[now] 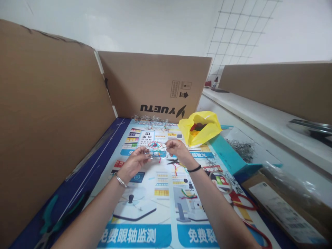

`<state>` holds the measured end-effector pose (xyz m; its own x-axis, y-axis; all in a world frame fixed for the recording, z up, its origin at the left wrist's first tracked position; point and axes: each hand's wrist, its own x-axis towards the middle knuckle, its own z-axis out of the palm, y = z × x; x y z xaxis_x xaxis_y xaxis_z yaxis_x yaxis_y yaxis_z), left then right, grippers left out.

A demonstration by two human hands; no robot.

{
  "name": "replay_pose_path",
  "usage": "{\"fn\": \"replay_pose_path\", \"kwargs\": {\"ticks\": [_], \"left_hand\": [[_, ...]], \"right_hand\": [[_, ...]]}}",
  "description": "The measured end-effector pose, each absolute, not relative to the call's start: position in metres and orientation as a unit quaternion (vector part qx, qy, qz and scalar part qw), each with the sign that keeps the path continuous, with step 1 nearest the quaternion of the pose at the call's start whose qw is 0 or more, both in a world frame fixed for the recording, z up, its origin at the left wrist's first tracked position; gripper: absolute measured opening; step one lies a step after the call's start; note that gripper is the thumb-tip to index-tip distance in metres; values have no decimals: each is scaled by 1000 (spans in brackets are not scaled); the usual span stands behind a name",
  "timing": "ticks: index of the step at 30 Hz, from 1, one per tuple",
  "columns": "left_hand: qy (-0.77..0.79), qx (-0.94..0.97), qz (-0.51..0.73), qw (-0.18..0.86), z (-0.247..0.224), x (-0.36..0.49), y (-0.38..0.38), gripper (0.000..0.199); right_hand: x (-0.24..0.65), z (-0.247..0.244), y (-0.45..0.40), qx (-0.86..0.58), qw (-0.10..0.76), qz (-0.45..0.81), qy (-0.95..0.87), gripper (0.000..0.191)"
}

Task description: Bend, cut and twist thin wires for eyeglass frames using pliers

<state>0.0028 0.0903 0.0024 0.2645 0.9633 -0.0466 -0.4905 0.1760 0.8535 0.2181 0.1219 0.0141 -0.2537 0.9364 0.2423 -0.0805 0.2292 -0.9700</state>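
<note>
While left hand [137, 161] pinches left end of silvery wire piece [158, 158], long axis runs crosswise toward right hand [177, 150], fingers bent near opposite end; grip there unclear.

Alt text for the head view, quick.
A bare left hand holds a small, shiny, clear item, the right hand at its other side, above a blue and white printed poster. An open yellow plastic bag sits beyond the right hand.

Wirework [156, 153] details too small; pliers [47, 217] blurred, cut by bottom edge
</note>
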Motion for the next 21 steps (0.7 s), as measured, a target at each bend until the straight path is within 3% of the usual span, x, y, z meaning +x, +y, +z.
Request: {"fn": "replay_pose_path", "kwargs": {"ticks": [11, 21], "left_hand": [[384, 605, 498, 488, -16, -19, 112, 17], [379, 684, 455, 426, -28, -30, 119, 9]], "right_hand": [[206, -28, 128, -401, 530, 414, -622, 8], [204, -36, 133, -384, 538, 359, -659, 10]]}}
